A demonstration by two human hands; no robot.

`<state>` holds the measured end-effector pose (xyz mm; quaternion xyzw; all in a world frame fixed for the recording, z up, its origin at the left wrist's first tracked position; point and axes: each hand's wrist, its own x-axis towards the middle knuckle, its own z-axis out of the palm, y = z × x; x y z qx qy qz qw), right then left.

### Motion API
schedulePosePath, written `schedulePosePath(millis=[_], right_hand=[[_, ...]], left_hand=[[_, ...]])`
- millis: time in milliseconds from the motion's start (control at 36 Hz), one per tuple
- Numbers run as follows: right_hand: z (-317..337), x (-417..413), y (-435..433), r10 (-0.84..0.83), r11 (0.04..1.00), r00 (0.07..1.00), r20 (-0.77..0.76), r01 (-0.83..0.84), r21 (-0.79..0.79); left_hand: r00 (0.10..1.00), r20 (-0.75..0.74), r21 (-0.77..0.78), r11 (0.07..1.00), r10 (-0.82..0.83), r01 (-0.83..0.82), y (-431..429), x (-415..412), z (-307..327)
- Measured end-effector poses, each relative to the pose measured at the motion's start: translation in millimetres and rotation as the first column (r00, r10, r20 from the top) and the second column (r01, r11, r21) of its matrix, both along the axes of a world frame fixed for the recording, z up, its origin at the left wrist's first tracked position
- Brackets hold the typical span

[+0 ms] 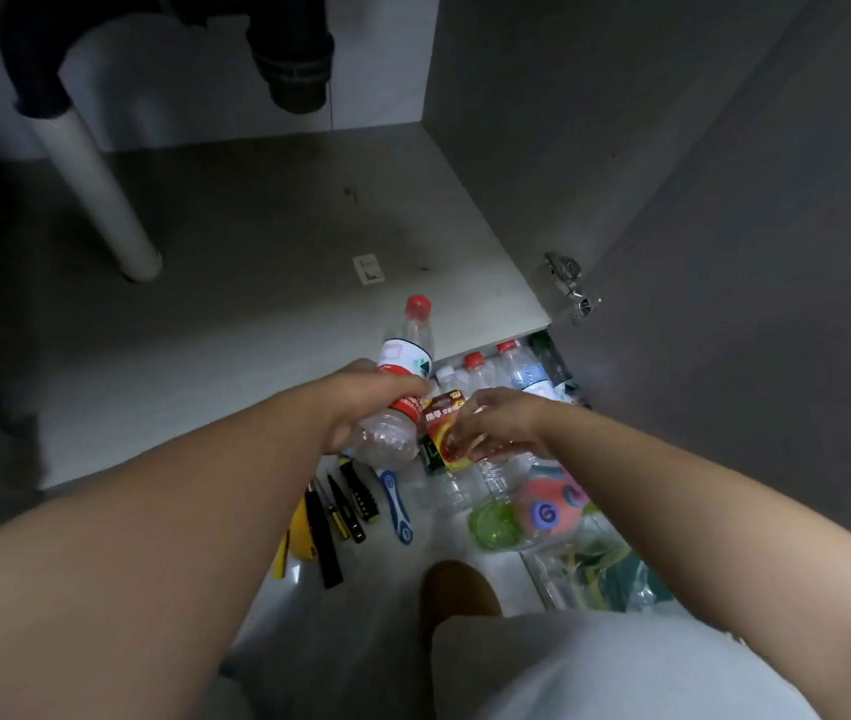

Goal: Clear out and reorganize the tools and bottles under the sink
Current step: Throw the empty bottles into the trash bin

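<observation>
The left hand [361, 402] grips a clear bottle [402, 387], red cap pointing into the cabinet; the right hand [504, 423] clasps a red-labelled bottle [447, 433].

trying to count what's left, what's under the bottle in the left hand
Below the bottle held in the left hand lie tools on the floor: a blue-handled one and black and yellow ones. Their top ends are hidden by the bottle and hand.
</observation>
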<state>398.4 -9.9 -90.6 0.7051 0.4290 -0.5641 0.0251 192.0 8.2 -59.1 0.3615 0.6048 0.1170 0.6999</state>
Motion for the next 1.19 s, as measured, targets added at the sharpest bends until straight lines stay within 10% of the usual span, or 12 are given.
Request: schedulePosePath(millis=[111, 417, 944, 1194], right_hand=[[-49, -3, -3, 0.066, 0.987, 0.925, 0.375, -0.116, 0.112], [-112, -35, -1, 0.016, 0.975, 0.751, 0.66, -0.159, 0.157], [56, 40, -71, -0.465, 0.664, 0.849, 0.251, 0.147, 0.733], [156, 114, -196, -0.51, 0.597, 0.855, 0.092, 0.275, 0.753]], left_hand=[[0.994, -0.066, 0.046, 0.995, 0.087, -0.084, 1, -28, -10], [0.989, -0.049, 0.003, 0.99, 0.141, -0.141, -12, -42, -34], [0.999, 0.041, 0.345, 0.939, 0.0, -0.014, -44, 76, 82], [0.928, 0.061, 0.334, 0.883, -0.368, 0.329, -120, 158, 181]])
